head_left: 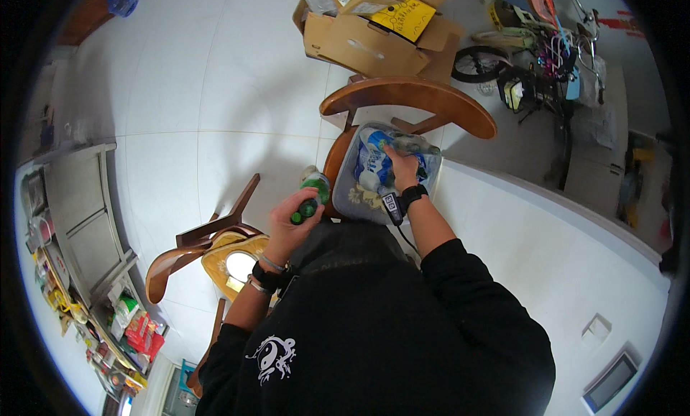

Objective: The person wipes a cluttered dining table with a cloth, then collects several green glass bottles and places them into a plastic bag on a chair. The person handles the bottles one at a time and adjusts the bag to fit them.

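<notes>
My left hand [286, 222] is closed around green-capped plastic bottles [315, 190], held beside the left edge of a wooden chair. The round green caps point toward me, and part of the bottles is hidden by my fingers. My right hand [404, 167] grips a blue-and-white plastic pack of bottles [375, 157] on the chair's grey cushion [365, 213]. Clear bottle shapes show beside the pack. The fingertips of this hand are partly out of sight. Its wrist carries a black strap with a small cabled device [392, 208].
The chair's curved backrest [410, 91] rises just beyond the cushion. Open cardboard boxes [363, 46] stand behind it, with bicycles [532, 64] to their right. A second wooden chair [215, 254] with a yellow cushion is at left. A low white ledge [532, 190] runs along the right.
</notes>
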`<state>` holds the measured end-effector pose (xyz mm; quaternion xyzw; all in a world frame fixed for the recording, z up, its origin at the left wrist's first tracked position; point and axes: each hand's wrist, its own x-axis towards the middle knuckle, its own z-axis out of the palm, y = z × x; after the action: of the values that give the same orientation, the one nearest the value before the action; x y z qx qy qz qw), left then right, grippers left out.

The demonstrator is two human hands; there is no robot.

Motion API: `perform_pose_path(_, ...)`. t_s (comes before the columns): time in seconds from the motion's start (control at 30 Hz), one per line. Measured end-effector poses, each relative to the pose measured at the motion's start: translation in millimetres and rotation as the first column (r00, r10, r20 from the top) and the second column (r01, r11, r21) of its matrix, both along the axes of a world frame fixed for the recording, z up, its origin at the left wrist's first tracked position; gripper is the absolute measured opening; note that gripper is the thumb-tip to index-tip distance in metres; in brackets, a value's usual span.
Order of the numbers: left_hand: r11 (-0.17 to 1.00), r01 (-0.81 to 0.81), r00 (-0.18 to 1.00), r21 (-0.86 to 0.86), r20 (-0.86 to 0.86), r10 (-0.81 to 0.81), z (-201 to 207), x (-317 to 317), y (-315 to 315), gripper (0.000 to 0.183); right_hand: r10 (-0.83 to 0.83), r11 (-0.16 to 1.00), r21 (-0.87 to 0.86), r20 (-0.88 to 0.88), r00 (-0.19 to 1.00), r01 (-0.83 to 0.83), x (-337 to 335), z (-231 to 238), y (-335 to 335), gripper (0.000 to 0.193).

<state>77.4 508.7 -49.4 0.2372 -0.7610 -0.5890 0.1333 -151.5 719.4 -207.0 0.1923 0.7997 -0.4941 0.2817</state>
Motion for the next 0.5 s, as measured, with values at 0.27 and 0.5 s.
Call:
perform_pose_path(0.27, 0.892, 0.448, 0.894, -0.057, 0.001, -0.449, -29.3, -18.3, 40.8, 0.038, 0.336, 0.916, 0.331, -0.33, 0.882, -0.225, 63.2, 54.2, 63.3, 0.031)
perform_pose_path(0.5, 0.475, 0.876, 0.468, -0.084, -0.092, -0.879, -55.4, -33.5, 93.8, 0.046, 0.081, 0.843, -0.347, 0.837, 0.541, 0.41, 144.9, 99.6, 92.5, 0.047)
